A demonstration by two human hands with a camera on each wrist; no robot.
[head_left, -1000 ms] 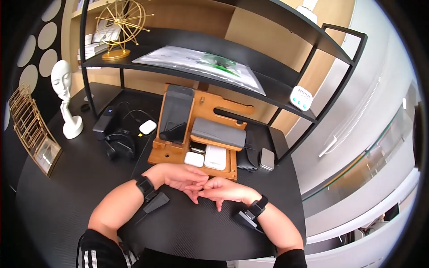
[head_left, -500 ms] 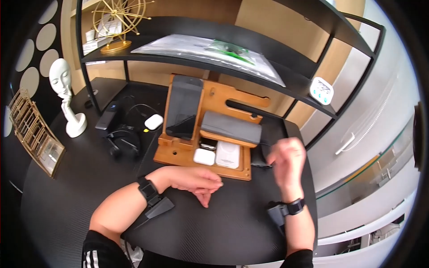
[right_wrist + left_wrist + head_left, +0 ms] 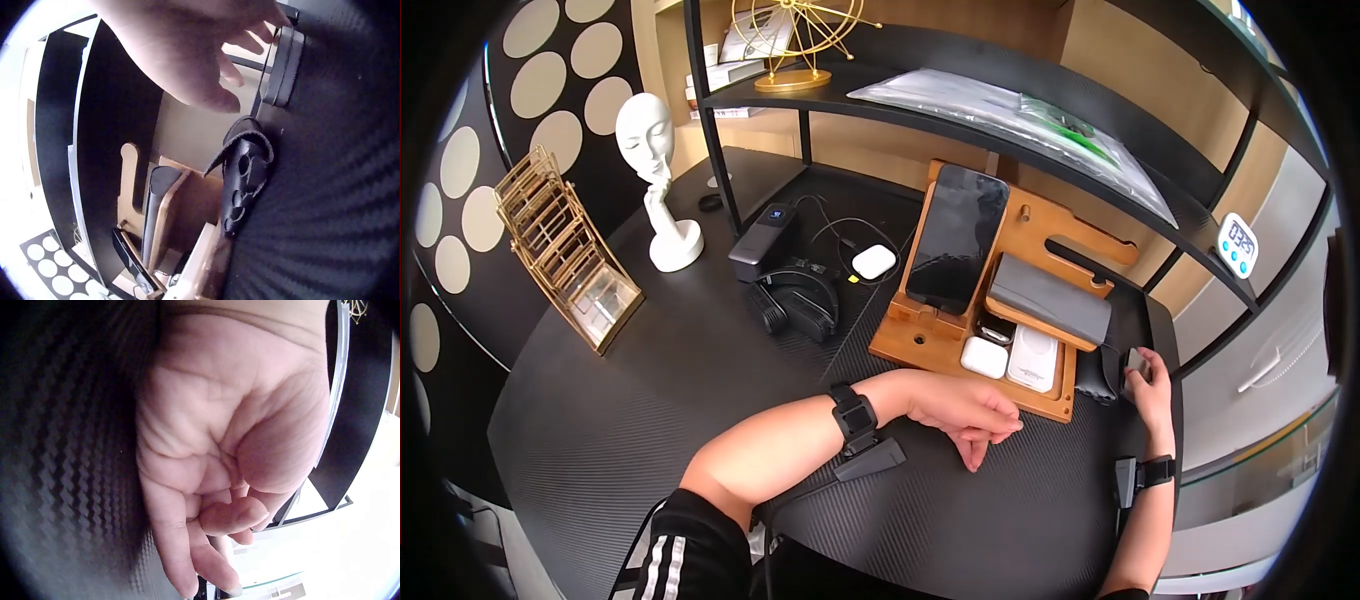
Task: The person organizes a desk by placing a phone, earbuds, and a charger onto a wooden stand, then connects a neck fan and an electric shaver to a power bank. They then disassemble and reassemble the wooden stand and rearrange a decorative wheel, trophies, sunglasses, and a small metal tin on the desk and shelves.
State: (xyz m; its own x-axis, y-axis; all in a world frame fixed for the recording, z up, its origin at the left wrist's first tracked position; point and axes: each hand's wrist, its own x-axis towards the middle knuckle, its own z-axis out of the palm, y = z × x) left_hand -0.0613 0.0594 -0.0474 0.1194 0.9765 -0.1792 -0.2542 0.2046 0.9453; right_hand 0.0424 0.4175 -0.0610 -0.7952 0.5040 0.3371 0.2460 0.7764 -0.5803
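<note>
My right hand (image 3: 1150, 390) is at the small grey metal tin (image 3: 1138, 364) near the desk's right edge. In the right wrist view its fingers (image 3: 251, 42) reach to the tin (image 3: 285, 67), while the thumb hangs apart from it. Beside the tin lies a black leather pouch (image 3: 245, 165) with a curved flap. My left hand (image 3: 965, 405) rests on the black desk in front of the wooden stand (image 3: 890, 345), palm turned sideways and fingers loosely curled. Nothing is in the left palm (image 3: 206, 406).
The stand bears a phone (image 3: 956, 240), a grey case (image 3: 1050, 298), a white earbud case (image 3: 984, 357) and a white power bank (image 3: 1032, 358). Headphones (image 3: 800, 300) and a white sculpture (image 3: 662, 190) stand left. A black shelf (image 3: 820, 97) spans above, with a timer (image 3: 1238, 245) at its right end.
My right hand has left the left hand and moved right to the tin. The left hand stays before the stand. The head view has swung left.
</note>
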